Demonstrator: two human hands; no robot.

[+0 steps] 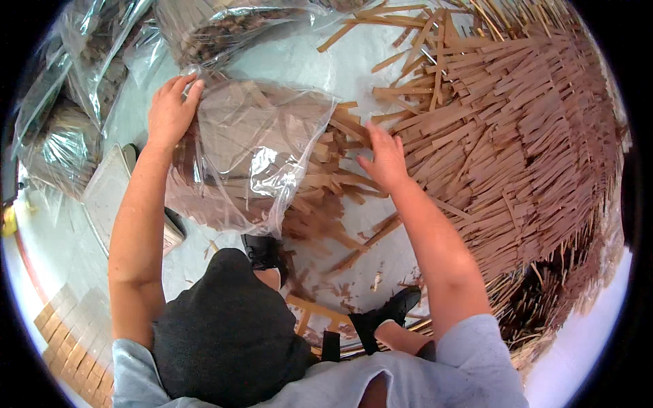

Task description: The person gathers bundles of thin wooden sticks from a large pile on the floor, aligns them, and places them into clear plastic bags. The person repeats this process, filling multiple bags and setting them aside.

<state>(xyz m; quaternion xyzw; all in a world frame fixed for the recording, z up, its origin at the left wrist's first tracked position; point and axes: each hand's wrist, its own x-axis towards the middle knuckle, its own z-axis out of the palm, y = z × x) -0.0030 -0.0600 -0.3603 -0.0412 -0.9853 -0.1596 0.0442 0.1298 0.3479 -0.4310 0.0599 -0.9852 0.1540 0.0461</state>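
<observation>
A clear plastic bag (238,146) lies on its side in front of me, filled with flat brown strips. My left hand (173,112) grips the bag's far left corner, its fingers bent over the plastic. Out of the bag's right-hand mouth stick the ends of loose brown strips (320,217), which spread onto the floor. My right hand (386,160) is beside these strips, between the bag and a big heap of similar strips (503,149). Its thumb stands apart from the fingers, and I see nothing held in it.
More filled plastic bags (64,146) crowd the far left, with another bag (218,30) beyond mine. A pale flat board (109,194) lies at left. My black shoes (401,302) are on the floor, near an orange-yellow frame (320,311). Stacked tan blocks (75,340) sit lower left.
</observation>
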